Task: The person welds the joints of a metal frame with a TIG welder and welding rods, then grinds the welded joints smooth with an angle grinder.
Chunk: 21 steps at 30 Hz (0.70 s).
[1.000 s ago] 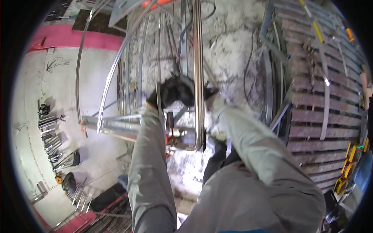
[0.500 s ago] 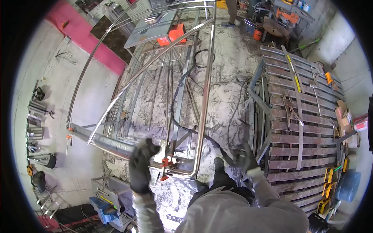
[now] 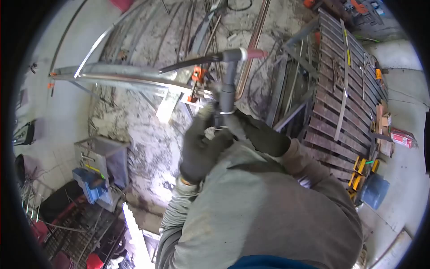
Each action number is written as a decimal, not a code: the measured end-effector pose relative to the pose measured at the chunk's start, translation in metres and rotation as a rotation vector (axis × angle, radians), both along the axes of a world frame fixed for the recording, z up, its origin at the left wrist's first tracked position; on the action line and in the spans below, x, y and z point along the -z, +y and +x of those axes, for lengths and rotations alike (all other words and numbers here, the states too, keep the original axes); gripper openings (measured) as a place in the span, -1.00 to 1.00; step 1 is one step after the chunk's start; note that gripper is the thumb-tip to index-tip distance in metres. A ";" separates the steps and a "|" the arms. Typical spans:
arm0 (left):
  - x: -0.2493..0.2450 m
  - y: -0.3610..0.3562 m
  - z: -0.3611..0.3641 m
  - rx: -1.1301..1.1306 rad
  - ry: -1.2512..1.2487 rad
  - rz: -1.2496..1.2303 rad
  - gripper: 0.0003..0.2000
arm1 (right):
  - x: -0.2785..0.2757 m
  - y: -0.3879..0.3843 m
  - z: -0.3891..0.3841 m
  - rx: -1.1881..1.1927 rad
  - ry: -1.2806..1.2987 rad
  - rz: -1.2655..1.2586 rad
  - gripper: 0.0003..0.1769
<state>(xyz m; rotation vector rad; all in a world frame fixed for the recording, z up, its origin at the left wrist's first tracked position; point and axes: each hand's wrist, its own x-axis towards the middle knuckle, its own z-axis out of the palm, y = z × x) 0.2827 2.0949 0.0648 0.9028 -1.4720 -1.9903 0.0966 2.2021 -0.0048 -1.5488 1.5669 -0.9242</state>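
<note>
A welding torch (image 3: 228, 78) stands upright close to the camera, with a long dark cap pointing left and a reddish nozzle pointing right. Around the lower end of its handle my gloved left hand (image 3: 199, 150) is closed from the left. My gloved right hand (image 3: 264, 134) holds the same handle from the right, its fingertips partly hidden behind the torch. Beyond the hands lies a metal frame tube (image 3: 130, 80), with an orange clamp (image 3: 197, 74) near its corner.
On the right is a slatted metal table (image 3: 336, 103) bearing a yellow-marked strip and tools. A grey metal stand (image 3: 117, 163) with a blue vise (image 3: 89, 184) is at the lower left. Upright tubes (image 3: 257, 36) run away from the frame's corner.
My hands have come together in front of my body, and the torch is now raised close to the camera. The view has tilted down and shifted, so the frame appears higher.
</note>
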 end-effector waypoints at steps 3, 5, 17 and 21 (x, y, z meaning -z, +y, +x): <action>0.007 -0.001 0.029 -0.177 0.150 0.196 -0.47 | -0.018 -0.018 0.026 -0.160 -0.634 0.169 -0.41; 0.019 0.008 0.053 -0.272 0.070 0.230 -0.47 | -0.037 -0.034 0.041 -0.228 -0.714 0.311 -0.47; -0.013 0.011 0.072 -0.359 -0.410 0.468 -0.40 | 0.007 -0.041 0.035 0.024 -1.004 0.221 -0.56; -0.003 0.007 0.062 -0.148 -0.433 0.433 -0.51 | 0.036 -0.055 0.034 0.017 -0.856 0.142 -0.55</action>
